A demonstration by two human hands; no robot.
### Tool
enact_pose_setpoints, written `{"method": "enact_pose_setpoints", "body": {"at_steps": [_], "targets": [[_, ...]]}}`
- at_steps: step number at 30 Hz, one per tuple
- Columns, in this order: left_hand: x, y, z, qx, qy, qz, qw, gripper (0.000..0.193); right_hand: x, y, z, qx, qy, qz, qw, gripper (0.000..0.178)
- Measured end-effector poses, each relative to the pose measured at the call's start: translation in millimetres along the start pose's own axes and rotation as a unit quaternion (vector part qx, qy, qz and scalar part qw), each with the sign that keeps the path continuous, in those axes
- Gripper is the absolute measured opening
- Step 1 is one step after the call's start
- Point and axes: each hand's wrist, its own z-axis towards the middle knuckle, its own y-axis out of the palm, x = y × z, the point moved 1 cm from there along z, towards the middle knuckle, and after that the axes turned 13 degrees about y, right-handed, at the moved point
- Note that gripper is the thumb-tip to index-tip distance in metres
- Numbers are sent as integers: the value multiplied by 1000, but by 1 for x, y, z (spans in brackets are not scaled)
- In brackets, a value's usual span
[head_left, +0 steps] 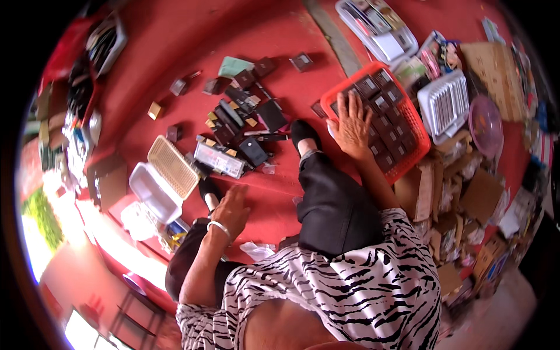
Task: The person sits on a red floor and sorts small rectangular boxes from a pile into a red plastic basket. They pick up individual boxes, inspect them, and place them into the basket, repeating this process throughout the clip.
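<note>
My right hand (352, 127) lies flat with fingers spread on the near left part of a red plastic basket (421, 129). Rows of small dark brown boxes (392, 129) fill the basket, and the palm hides some of them. My left hand (232, 207), below a white bangle (220, 230), hangs over my left knee with its fingers stretched out and nothing visible in them. Ahead of it lies a loose pile of small dark boxes (224, 131), with a clear-topped white package (219, 159) and a dark flat case (253, 151) at its near side.
A beige basket (173, 166) and a white tray (153, 189) lie left of the pile. Right of the red basket are a white slotted basket (444, 105), a purple basin (485, 125) and heaped cardboard (475, 195). A grey-white bin (388, 44) stands far right. My feet rest on the red floor.
</note>
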Motion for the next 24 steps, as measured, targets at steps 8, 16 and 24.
{"method": "enact_pose_setpoints", "body": {"at_steps": [8,16,24], "targets": [[29,21,-15,-124,54,188,973,48,-4,8,-5,-2,-23,-38,999,82],[46,14,-15,-67,9,239,969,40,6,2,14,-132,-6,13,991,92],[60,26,-21,-79,43,281,956,29,-31,-65,52,-127,-110,88,982,53]]}}
